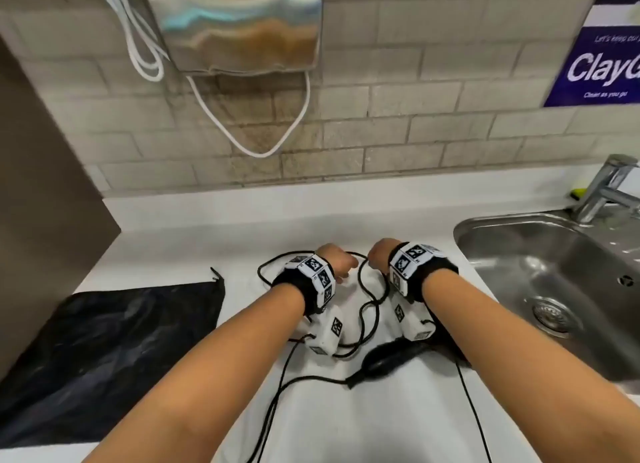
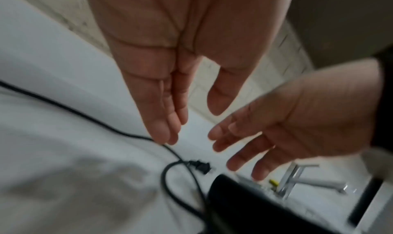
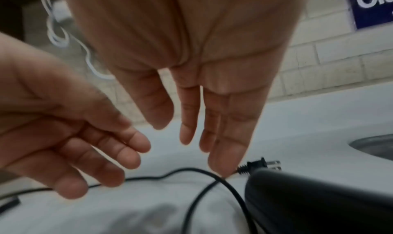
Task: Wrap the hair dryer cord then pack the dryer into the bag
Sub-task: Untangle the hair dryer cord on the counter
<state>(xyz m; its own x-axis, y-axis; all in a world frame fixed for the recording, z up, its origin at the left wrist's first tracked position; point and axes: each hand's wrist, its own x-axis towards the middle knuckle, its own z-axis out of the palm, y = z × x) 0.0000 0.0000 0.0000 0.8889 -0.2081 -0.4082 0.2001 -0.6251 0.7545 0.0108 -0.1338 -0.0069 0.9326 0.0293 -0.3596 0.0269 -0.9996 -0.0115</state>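
Dryer cord [image 1: 367, 300], thin black loops; left hand [image 2: 170, 66], right hand [image 3: 202, 69] grip released.

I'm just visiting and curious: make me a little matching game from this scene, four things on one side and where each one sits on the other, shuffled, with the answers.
Things:
1. bag
2. sink
3. plug
4. hand dryer

Places:
A. mounted on the tiled wall
B. lying flat at the left of the counter
C. set into the counter at the right
D. lying on the white cloth, just beyond the fingertips

Pairs: 1-B, 2-C, 3-D, 4-A
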